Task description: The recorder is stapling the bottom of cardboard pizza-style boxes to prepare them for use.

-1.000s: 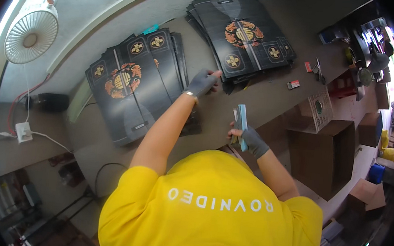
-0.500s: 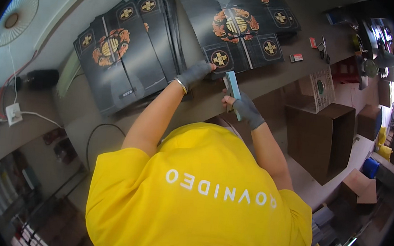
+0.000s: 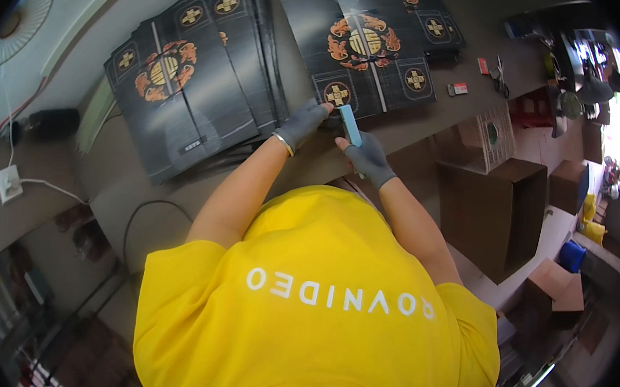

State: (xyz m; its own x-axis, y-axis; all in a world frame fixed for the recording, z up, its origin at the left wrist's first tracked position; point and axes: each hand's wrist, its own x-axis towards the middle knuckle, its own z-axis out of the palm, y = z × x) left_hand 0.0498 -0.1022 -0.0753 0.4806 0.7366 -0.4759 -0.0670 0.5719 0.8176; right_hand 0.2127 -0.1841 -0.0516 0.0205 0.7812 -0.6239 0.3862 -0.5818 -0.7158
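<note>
My left hand (image 3: 303, 123), in a grey fingerless glove, is closed at the near left corner of a black printed cardboard sheet (image 3: 404, 47) with gold and orange patterns. The thumb lies along its edge; the fingers beneath are partly hidden. My right hand (image 3: 372, 160), gloved alike, is wrapped round a light blue stapler (image 3: 350, 126). The stapler's front end is at the sheet's near edge, just right of my left fingertips; whether it touches the sheet I cannot tell. A fanned stack of similar black sheets (image 3: 221, 116) lies to the left.
Scissors (image 3: 498, 79), a small red-and-white box (image 3: 457, 90) and a red packet (image 3: 483, 65) lie on the table (image 3: 434, 120) to the right. Below its right edge stand a brown carton (image 3: 485, 216) and a wire basket (image 3: 493, 139). A white fan (image 3: 21, 21) is at far left.
The stapler and my right hand have moved in toward my left hand and the sheet's corner, and the stapler has turned. The whole view has shifted slightly.
</note>
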